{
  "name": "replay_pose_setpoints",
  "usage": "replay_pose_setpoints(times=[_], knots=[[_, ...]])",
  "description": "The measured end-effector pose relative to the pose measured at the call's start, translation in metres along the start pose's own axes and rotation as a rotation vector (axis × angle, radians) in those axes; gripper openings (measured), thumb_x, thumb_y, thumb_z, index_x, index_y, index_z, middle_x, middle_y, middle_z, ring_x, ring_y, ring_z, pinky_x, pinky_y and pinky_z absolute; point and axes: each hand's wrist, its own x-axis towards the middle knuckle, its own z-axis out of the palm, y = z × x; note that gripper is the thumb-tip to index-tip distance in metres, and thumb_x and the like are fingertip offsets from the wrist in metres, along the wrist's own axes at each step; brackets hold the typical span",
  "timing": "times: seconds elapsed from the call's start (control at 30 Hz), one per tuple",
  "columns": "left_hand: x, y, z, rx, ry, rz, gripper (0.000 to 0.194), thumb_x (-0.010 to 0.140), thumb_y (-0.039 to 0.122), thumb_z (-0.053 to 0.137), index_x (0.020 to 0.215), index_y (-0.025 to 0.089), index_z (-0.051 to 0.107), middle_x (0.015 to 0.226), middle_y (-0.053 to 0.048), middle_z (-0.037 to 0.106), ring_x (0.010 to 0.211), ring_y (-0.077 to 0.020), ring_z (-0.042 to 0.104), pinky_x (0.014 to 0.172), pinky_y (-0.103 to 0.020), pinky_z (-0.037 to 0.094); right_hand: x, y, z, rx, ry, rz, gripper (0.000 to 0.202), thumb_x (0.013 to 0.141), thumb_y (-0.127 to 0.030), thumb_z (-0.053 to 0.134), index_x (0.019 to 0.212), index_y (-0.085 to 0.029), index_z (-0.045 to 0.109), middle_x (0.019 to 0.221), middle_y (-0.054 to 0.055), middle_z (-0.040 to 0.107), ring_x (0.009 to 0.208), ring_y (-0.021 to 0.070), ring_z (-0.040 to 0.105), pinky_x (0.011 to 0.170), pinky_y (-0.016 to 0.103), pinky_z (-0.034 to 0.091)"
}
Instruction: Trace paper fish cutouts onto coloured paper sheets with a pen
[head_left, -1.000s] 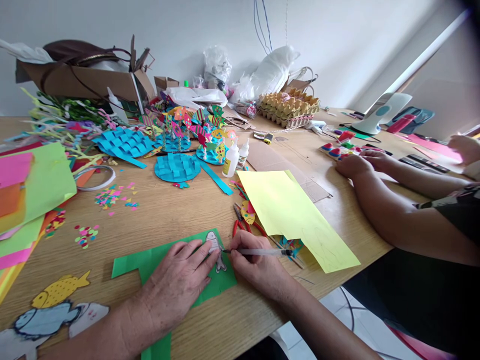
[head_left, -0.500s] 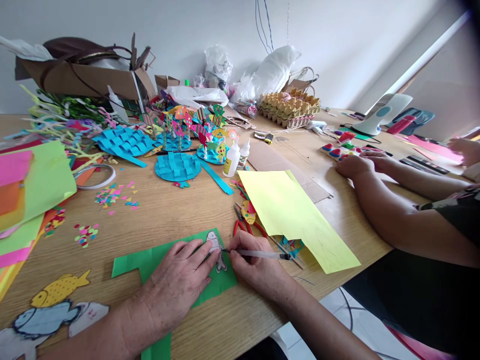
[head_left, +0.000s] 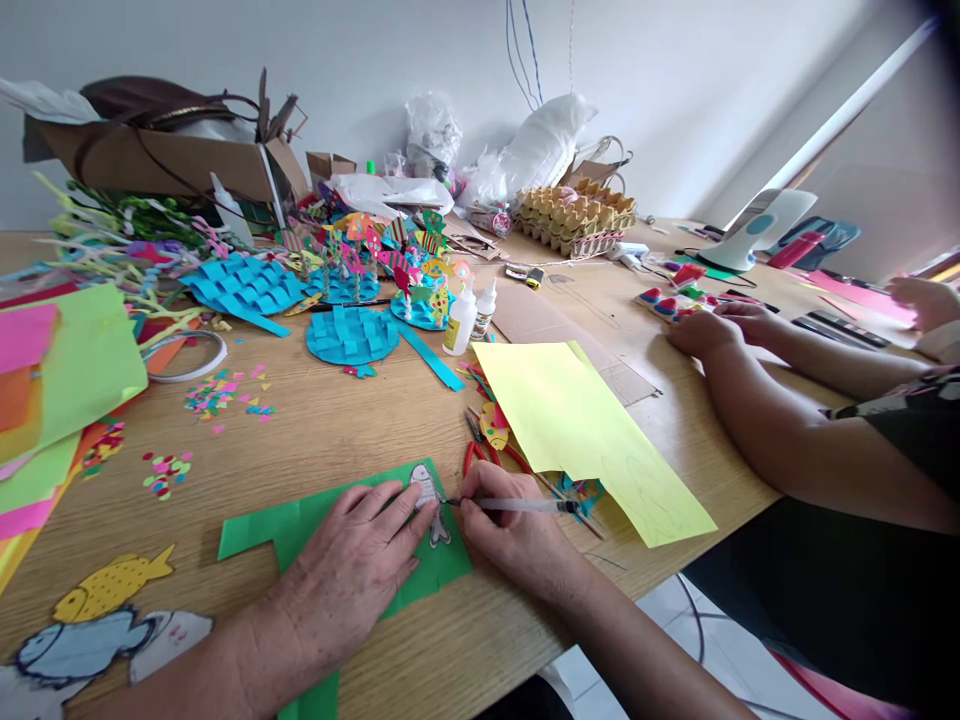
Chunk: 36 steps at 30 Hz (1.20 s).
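Observation:
Green paper (head_left: 307, 515) lies near the front edge of the table, with a small white paper fish (head_left: 424, 484) on its right part. My left hand (head_left: 352, 550) rests flat on the paper, fingers spread, its fingertips pressing on the fish. A pen (head_left: 517, 505) is pinched in my right hand (head_left: 517, 525), its tip at the right side of the fish. At the lower left lie a yellow paper fish (head_left: 112, 585) and a light blue one (head_left: 79, 645).
Yellow paper (head_left: 585, 420) overlaps red-handled pliers (head_left: 480, 455) on the right. Glue bottles (head_left: 460, 320) stand beyond, near blue woven discs (head_left: 352, 335). Another person's arms (head_left: 780, 390) reach in from the right. Confetti (head_left: 214, 395) and coloured sheets (head_left: 90, 370) are at left.
The whole view has shifted very slightly. Both hands keep nearly the same place on the green paper, with the pen tip still beside the fish.

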Motion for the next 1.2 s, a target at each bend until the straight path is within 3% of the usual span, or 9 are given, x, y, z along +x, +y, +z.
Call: replay_pose_setpoints(times=[0.77, 1.2], knots=[[0.0, 0.001, -0.004, 0.004, -0.036, 0.018, 0.037, 0.094, 0.026, 0.048, 0.131, 0.019, 0.048, 0.13, -0.008, 0.054, 0.115, -0.0261, 0.049, 0.09, -0.041, 0.04, 0.003, -0.001, 0.002, -0.011, 0.017, 0.065, 0.012, 0.068, -0.011, 0.048, 0.062, -0.021, 0.044, 0.051, -0.006, 0.044, 0.046, 0.0095, 0.041, 0.044, 0.019, 0.03], [-0.001, 0.0, 0.002, 0.013, 0.002, 0.022, 0.037, 0.095, 0.026, 0.045, 0.132, 0.017, 0.047, 0.133, -0.007, 0.052, 0.115, -0.027, 0.047, 0.089, -0.042, 0.039, 0.014, -0.004, 0.003, -0.067, -0.05, 0.029, 0.015, 0.069, -0.006, 0.047, 0.064, -0.021, 0.045, 0.052, -0.007, 0.044, 0.046, 0.0088, 0.041, 0.045, 0.018, 0.031]])
